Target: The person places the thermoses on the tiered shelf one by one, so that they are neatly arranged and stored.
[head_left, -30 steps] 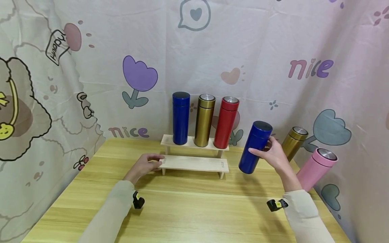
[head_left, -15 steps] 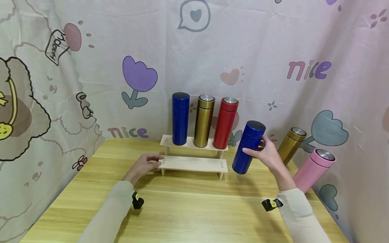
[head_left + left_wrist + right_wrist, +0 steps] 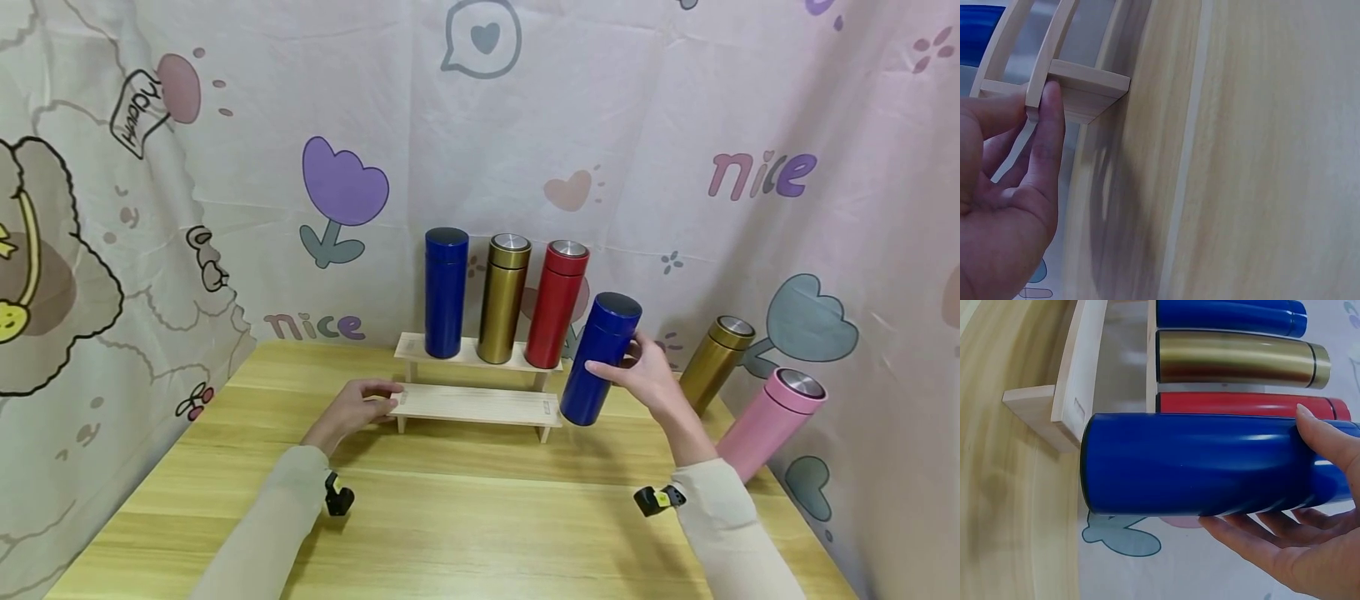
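My right hand (image 3: 643,373) grips a blue thermos (image 3: 600,358) around its upper body, tilted a little, just off the right end of a two-step wooden rack (image 3: 476,403). In the right wrist view the held blue thermos (image 3: 1197,464) has its base close to the end of the rack's lower step (image 3: 1075,400). My left hand (image 3: 362,410) pinches the left end of that lower step; the left wrist view shows the thumb and fingers (image 3: 1047,137) on either side of the board. On the upper step stand another blue thermos (image 3: 446,292), a gold thermos (image 3: 505,298) and a red thermos (image 3: 557,304).
Toward the table's right edge stand a second gold thermos (image 3: 716,364) and a pink thermos (image 3: 772,425), both partly behind my right arm. A printed curtain (image 3: 637,100) hangs behind and beside the wooden table (image 3: 465,533).
The right hand has carried the blue thermos leftward, close to the rack's right end. The left hand keeps its hold on the rack, and the other thermoses stay in place.
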Available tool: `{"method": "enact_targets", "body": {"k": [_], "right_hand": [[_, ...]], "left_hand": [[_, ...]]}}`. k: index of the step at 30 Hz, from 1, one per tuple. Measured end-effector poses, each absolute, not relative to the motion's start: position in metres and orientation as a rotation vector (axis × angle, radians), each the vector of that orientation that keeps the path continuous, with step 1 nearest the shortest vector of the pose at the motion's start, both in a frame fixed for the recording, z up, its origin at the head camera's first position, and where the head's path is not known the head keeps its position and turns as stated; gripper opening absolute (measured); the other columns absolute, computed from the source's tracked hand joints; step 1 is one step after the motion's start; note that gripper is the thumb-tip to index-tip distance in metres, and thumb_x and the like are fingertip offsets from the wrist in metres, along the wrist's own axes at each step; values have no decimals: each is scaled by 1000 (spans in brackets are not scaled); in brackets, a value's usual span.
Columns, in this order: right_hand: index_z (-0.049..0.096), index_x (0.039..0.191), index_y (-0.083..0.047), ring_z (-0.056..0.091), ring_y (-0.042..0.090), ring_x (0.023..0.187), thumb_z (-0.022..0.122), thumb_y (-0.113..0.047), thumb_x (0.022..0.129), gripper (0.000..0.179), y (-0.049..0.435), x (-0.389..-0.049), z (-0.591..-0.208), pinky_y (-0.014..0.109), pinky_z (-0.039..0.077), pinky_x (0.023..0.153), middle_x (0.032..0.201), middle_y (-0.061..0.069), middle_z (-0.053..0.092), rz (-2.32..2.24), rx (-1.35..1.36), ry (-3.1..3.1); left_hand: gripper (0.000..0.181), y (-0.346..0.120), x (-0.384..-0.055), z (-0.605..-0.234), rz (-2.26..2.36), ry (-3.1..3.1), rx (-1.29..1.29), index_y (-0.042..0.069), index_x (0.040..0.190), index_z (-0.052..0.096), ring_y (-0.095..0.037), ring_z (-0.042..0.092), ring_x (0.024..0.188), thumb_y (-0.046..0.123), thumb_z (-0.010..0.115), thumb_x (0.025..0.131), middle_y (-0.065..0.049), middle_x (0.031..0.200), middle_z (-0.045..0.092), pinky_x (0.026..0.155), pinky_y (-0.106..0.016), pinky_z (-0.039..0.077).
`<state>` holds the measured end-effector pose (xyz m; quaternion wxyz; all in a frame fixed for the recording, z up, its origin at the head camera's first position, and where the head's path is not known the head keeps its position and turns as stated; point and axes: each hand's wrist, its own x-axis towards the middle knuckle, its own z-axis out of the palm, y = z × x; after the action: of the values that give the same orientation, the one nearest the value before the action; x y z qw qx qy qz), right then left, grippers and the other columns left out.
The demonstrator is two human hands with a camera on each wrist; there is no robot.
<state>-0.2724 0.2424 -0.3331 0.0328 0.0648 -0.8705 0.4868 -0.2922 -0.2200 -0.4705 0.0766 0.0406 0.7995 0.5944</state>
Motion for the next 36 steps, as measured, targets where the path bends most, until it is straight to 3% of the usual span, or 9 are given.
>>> {"method": "enact_targets", "body": {"k": [22,36], "right_hand": [[23,163,-9,51,47,138,83,-36,88,99,222,-272,-330,63,47,110,156,26,45,1601,253,-2649],[28,161,-9,54,45,134,84,-33,87,95,202,-278,-332,60,51,108,153,25,49,1621,326,-2630]], "left_hand": [[36,-221,-293,-474,1757,2439,136,-2,135,64,-17,66,102,6,65,100,-27,138,57,86,-27,63],[36,-220,-293,-474,1772,2428,147,-4,135,63,-15,66,97,5,65,100,-27,137,57,85,-27,63]]}}
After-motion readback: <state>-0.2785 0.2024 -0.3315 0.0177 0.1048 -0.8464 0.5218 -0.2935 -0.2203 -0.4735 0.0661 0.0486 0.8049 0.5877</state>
